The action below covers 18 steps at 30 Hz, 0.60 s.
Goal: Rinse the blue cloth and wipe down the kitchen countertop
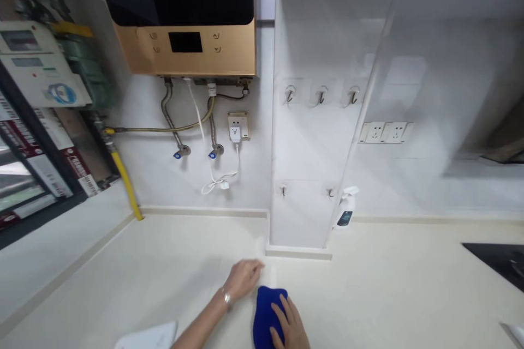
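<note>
A blue cloth (267, 313) lies on the pale countertop (388, 289) at the bottom middle of the head view. My right hand (292, 327) presses on its right side, fingers spread over the fabric. Just up and left of the cloth is my left hand (244, 277), low over the counter with its fingers curled in; nothing shows in them. A silver-coloured bracelet or watch (226, 299) circles the left wrist. Ahead of both hands stands the base of a white wall column (298, 253).
A white spray bottle (345, 208) stands right of the column. A black cooktop (499, 262) sits at the right. A white flat object (147, 336) lies bottom left. Above hangs a water heater (188, 49) with hoses; a yellow pipe (127, 185) meets the counter.
</note>
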### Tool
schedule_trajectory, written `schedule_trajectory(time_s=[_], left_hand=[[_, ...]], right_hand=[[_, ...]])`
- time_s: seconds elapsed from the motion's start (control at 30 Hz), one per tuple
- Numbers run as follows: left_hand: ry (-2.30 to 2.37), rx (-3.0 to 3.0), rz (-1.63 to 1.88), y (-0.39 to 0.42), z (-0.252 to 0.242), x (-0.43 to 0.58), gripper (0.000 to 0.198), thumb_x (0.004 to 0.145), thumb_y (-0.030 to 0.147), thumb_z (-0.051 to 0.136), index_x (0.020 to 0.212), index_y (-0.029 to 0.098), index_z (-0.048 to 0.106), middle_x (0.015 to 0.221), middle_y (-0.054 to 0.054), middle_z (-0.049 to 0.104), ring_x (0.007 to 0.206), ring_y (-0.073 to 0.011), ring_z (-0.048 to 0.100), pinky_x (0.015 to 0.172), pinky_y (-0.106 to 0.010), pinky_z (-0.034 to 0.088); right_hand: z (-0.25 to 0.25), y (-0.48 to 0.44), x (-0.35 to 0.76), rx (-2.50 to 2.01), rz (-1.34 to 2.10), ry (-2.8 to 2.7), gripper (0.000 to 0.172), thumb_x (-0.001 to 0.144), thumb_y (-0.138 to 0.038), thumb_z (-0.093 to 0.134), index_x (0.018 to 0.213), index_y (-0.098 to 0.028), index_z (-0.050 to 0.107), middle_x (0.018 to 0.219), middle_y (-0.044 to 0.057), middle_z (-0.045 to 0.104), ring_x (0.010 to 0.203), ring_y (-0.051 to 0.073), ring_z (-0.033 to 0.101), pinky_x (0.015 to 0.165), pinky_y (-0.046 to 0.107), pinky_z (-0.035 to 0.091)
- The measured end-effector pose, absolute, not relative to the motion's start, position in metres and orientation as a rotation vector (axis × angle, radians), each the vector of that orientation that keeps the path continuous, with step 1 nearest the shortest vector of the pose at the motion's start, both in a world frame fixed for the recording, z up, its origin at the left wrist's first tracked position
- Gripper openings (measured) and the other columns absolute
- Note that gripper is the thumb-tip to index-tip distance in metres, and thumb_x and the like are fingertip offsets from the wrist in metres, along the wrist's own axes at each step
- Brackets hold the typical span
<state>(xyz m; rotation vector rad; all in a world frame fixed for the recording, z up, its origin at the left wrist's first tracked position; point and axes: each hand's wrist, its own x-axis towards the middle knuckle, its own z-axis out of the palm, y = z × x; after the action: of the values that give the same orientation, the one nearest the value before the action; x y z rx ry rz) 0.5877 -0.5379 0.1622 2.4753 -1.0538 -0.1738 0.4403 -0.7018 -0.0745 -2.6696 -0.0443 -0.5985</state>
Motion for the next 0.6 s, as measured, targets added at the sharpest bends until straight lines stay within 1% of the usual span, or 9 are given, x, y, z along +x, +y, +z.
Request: schedule_trajectory(time_s=[0.1, 0.17, 0.23, 0.3, 0.37, 0.43, 0.47, 0.53, 0.6], left_hand=[[-0.804, 2.512, -0.278, -0.479, 0.072, 0.58, 0.03, 0.094, 0.031, 0.048, 0.1, 0.031, 0.077, 0.096, -0.003, 0.079, 0.096, -0.0244, 0.073, 0.09, -0.033, 0.054], [-0.683, 2.411, -0.275, -0.447, 0.036, 0.579, 0.033, 0.094, 0.042, 0.046, 0.102, 0.032, 0.076, 0.096, -0.002, 0.079, 0.094, -0.0234, 0.073, 0.089, -0.032, 0.054], [-0.544, 2.312, -0.305, -0.427, 0.018, 0.58, 0.045, 0.093, 0.055, 0.04, 0.104, 0.029, 0.076, 0.08, -0.002, 0.075, 0.08, -0.0236, 0.072, 0.079, -0.032, 0.056], [-0.377, 2.237, -0.339, -0.42, 0.013, 0.583, 0.057, 0.09, 0.062, 0.037, 0.109, 0.024, 0.074, 0.074, -0.002, 0.072, 0.067, -0.0232, 0.068, 0.07, -0.033, 0.055], [-0.223, 2.219, -0.335, -0.423, 0.013, 0.585, 0.062, 0.088, 0.063, 0.036, 0.117, 0.021, 0.072, 0.082, -0.003, 0.074, 0.064, -0.0224, 0.066, 0.067, -0.034, 0.054], [-0.141, 2.31, -0.303, -0.43, 0.014, 0.588, 0.058, 0.089, 0.058, 0.037, 0.121, 0.023, 0.07, 0.092, -0.004, 0.077, 0.07, -0.0233, 0.068, 0.07, -0.034, 0.054], [-0.13, 2.385, -0.291, -0.435, 0.014, 0.589, 0.055, 0.089, 0.056, 0.039, 0.121, 0.025, 0.07, 0.094, -0.004, 0.077, 0.074, -0.0245, 0.069, 0.072, -0.034, 0.053], [-0.145, 2.529, -0.295, -0.442, 0.014, 0.593, 0.05, 0.09, 0.053, 0.041, 0.121, 0.028, 0.072, 0.092, -0.005, 0.076, 0.078, -0.0265, 0.069, 0.072, -0.035, 0.052], [-0.165, 2.602, -0.307, -0.447, 0.013, 0.596, 0.049, 0.091, 0.052, 0.041, 0.123, 0.029, 0.071, 0.088, -0.005, 0.075, 0.076, -0.027, 0.067, 0.072, -0.036, 0.05]], right_hand=[[-0.07, -0.705, 0.443, -2.666, -0.539, -0.061, 0.054, 0.099, -0.046, 0.054, 0.151, -0.033, 0.049, 0.16, 0.008, 0.042, 0.145, 0.033, 0.045, 0.115, 0.049, 0.049], [-0.057, -0.701, 0.443, -2.659, -0.43, -0.024, 0.054, 0.099, -0.047, 0.053, 0.151, -0.031, 0.051, 0.161, 0.009, 0.04, 0.147, 0.034, 0.042, 0.117, 0.051, 0.047], [-0.037, -0.69, 0.442, -2.647, -0.322, 0.089, 0.056, 0.099, -0.049, 0.052, 0.151, -0.029, 0.05, 0.163, 0.012, 0.036, 0.15, 0.037, 0.037, 0.12, 0.055, 0.042], [-0.013, -0.674, 0.439, -2.642, -0.258, 0.211, 0.064, 0.097, -0.052, 0.054, 0.156, -0.029, 0.042, 0.166, 0.014, 0.028, 0.153, 0.04, 0.028, 0.122, 0.065, 0.033], [0.011, -0.657, 0.438, -2.666, -0.213, 0.204, 0.075, 0.093, -0.057, 0.058, 0.16, -0.032, 0.032, 0.17, 0.014, 0.016, 0.156, 0.044, 0.014, 0.12, 0.077, 0.018], [0.028, -0.645, 0.44, -2.679, -0.16, 0.189, 0.074, 0.096, -0.058, 0.053, 0.16, -0.027, 0.032, 0.17, 0.017, 0.019, 0.158, 0.042, 0.009, 0.12, 0.078, 0.009], [0.033, -0.641, 0.441, -2.679, -0.129, 0.211, 0.073, 0.097, -0.057, 0.051, 0.159, -0.022, 0.035, 0.168, 0.019, 0.023, 0.158, 0.042, 0.011, 0.121, 0.077, 0.01], [0.036, -0.639, 0.444, -2.673, -0.077, 0.279, 0.07, 0.097, -0.051, 0.053, 0.155, -0.014, 0.039, 0.164, 0.023, 0.031, 0.156, 0.042, 0.019, 0.122, 0.071, 0.019], [0.031, -0.642, 0.443, -2.678, -0.083, 0.336, 0.067, 0.094, -0.045, 0.057, 0.151, -0.012, 0.043, 0.161, 0.023, 0.036, 0.152, 0.041, 0.027, 0.121, 0.063, 0.029]])
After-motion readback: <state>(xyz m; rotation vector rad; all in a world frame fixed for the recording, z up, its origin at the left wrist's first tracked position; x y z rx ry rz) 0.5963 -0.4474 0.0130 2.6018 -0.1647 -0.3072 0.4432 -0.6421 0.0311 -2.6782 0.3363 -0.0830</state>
